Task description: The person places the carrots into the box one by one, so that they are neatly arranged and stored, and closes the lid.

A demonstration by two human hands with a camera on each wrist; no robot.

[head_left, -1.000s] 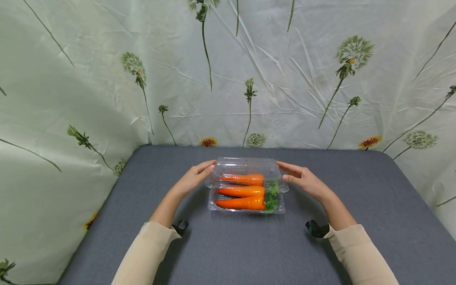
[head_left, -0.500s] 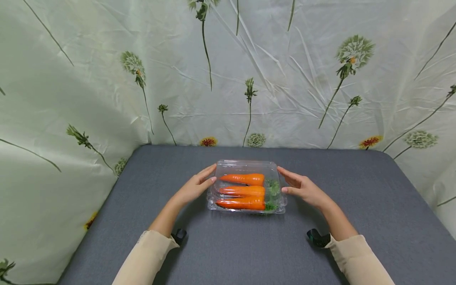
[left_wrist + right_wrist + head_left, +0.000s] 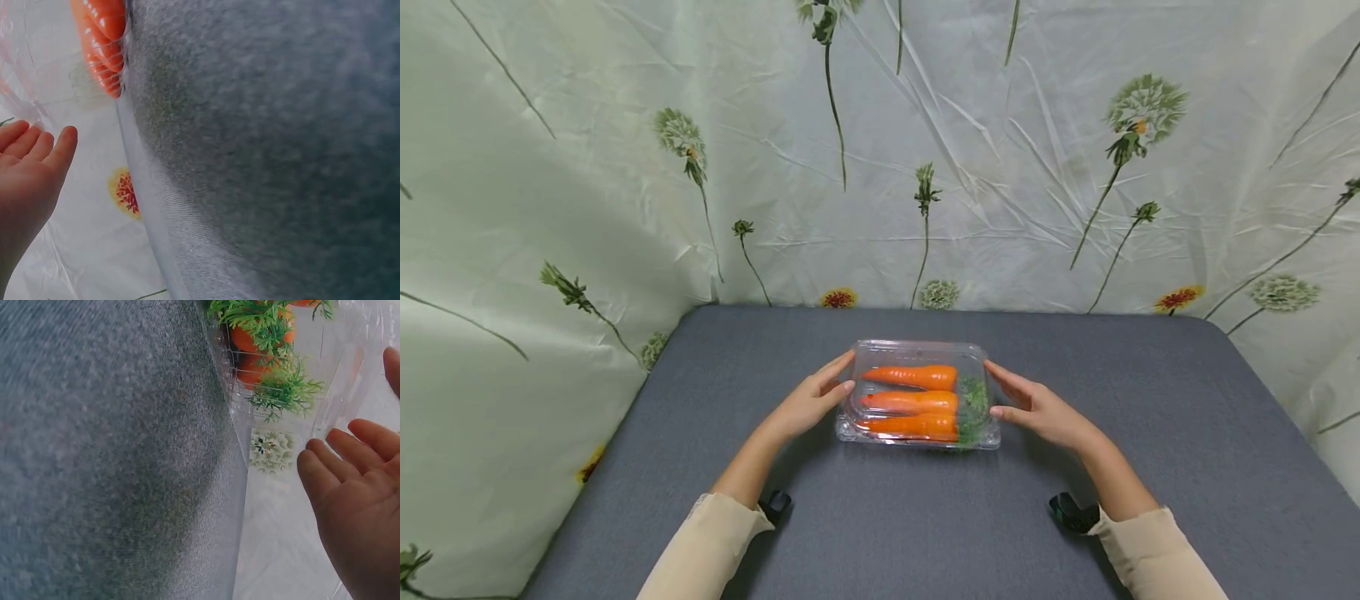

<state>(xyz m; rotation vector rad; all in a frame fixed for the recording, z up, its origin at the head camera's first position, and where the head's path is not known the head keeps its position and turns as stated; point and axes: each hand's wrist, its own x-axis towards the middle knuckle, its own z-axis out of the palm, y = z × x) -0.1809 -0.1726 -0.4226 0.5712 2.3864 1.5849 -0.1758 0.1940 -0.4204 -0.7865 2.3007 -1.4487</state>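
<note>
A clear plastic clamshell box (image 3: 891,439) sits on the grey table, its see-through lid (image 3: 917,350) lowered over the base. Inside lie three orange carrots (image 3: 917,402) side by side, with green tops (image 3: 973,404) at the right end. My left hand (image 3: 805,408) is at the lid's left side, fingertips right at its edge and fingers extended. On the opposite side my right hand (image 3: 1048,414) mirrors it, thumb and straight fingers spread against the edge. Both wrist views show the palms facing the box, with carrots (image 3: 103,37) and leafy tops (image 3: 281,387) seen through plastic.
A grey cloth-covered table (image 3: 917,533) spreads around the box. Behind it and to the left hangs a pale curtain (image 3: 880,242) printed with dandelions and flowers. Each wrist wears a dark band (image 3: 1073,512) at the sleeve's cuff.
The lid has swung down from half raised to lie over the base and carrots. Both hands moved slightly down and toward the person with it, staying at its sides.
</note>
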